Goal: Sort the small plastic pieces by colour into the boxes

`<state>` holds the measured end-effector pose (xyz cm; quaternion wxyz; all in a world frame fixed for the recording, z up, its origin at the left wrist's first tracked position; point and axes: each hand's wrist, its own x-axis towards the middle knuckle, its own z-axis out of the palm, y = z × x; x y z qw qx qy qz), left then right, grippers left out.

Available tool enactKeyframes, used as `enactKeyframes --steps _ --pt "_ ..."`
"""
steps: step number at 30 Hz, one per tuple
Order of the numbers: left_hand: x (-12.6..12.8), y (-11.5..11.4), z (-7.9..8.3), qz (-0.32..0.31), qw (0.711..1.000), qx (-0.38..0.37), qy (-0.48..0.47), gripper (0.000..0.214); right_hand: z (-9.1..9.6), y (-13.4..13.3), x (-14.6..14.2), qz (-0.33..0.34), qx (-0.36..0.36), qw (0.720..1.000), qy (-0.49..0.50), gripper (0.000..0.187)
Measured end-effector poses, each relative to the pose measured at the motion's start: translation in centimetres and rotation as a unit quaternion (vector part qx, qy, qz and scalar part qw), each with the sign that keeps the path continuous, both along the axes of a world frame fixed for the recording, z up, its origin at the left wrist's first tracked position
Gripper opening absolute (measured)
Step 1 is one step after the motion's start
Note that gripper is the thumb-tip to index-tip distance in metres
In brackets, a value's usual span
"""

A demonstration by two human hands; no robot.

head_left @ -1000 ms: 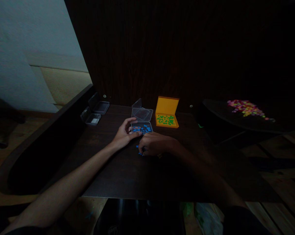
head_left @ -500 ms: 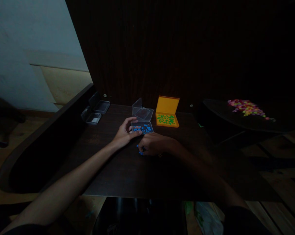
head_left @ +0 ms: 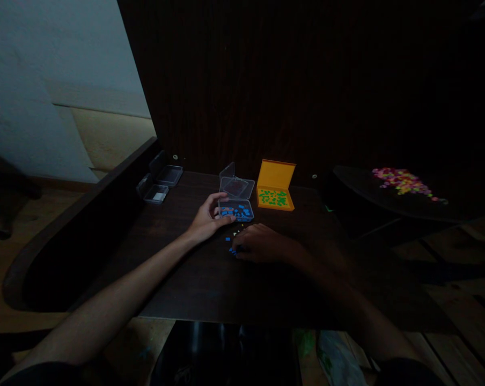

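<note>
My left hand [head_left: 210, 217] grips the left side of a clear plastic box [head_left: 247, 219], its thumb along the front edge. Several small blue pieces [head_left: 241, 207] lie inside the box, whose see-through lid stands open behind it. My right hand [head_left: 258, 244] is low over the table in front of the box, fingers curled down by a small cluster of blue pieces [head_left: 233, 251]. Whether its fingertips hold a piece is hidden. One blue piece [head_left: 227, 239] and a few tiny pale pieces [head_left: 235, 234] lie between the hands.
An open yellow box [head_left: 277, 174] holding green pieces stands right of the clear box. Two open clear cases [head_left: 170, 175] sit at the table's left side. A heap of colourful pieces [head_left: 403, 181] lies on a dark surface at right. A dark panel rises behind.
My right hand has drawn slightly back and to the right, away from the box, uncovering the pale pieces and a blue one. My left hand keeps its hold on the box.
</note>
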<state>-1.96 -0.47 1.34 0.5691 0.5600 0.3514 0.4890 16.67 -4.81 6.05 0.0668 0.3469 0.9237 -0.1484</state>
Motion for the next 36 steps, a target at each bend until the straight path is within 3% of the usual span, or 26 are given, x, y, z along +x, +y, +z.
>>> enactKeyframes --steps 7,15,20,28,36 --pt "0.2 -0.1 -0.1 -0.005 1.0 0.0 -0.008 0.066 -0.4 -0.7 0.0 0.003 -0.005 1.0 0.018 0.018" --pt "0.1 -0.1 0.1 -0.003 1.0 -0.003 -0.004 0.065 -0.7 -2.2 -0.8 -0.019 0.05 0.995 -0.088 0.029" --pt "0.1 0.0 -0.1 -0.003 1.0 -0.006 -0.015 0.066 -0.9 -2.3 -0.5 -0.025 0.052 0.995 -0.078 0.028" --pt "0.3 -0.2 -0.1 -0.014 1.0 0.006 -0.015 0.067 3.1 2.0 2.1 -0.117 0.043 0.988 0.091 0.025" --pt "0.3 -0.6 0.2 -0.039 0.999 -0.004 -0.034 0.065 3.8 5.7 1.3 -0.101 0.022 0.993 0.062 0.016"
